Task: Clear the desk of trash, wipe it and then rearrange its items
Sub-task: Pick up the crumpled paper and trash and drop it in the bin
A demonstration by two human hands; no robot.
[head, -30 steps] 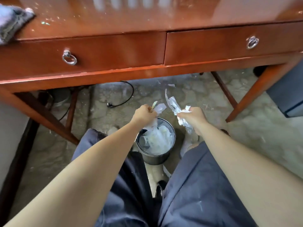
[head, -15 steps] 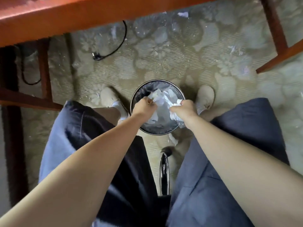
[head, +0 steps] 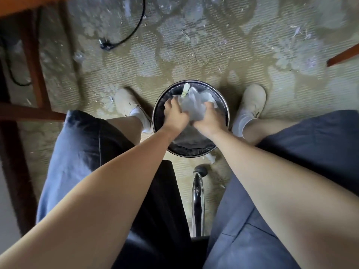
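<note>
Over the bin [head: 162, 100], my left grip [head: 175, 117] and right grip [head: 208, 120] squeeze the trash wad [head: 191, 105] by its sides, which seems light and crushable.

Two grips are showing, the left grip [head: 174, 118] and the right grip [head: 208, 121], together gripping one wad of crumpled trash [head: 192, 105] over one round bin [head: 194, 155]. Two pale shoes are flanking the bin, the left shoe [head: 124, 100] at nine o'clock and the right shoe [head: 253, 98] at three o'clock. One black cable [head: 134, 30] is lying at eleven o'clock, one chrome chair leg [head: 198, 200] is standing at six o'clock, and one loose scrap [head: 210, 158] is lying at five o'clock.
</note>
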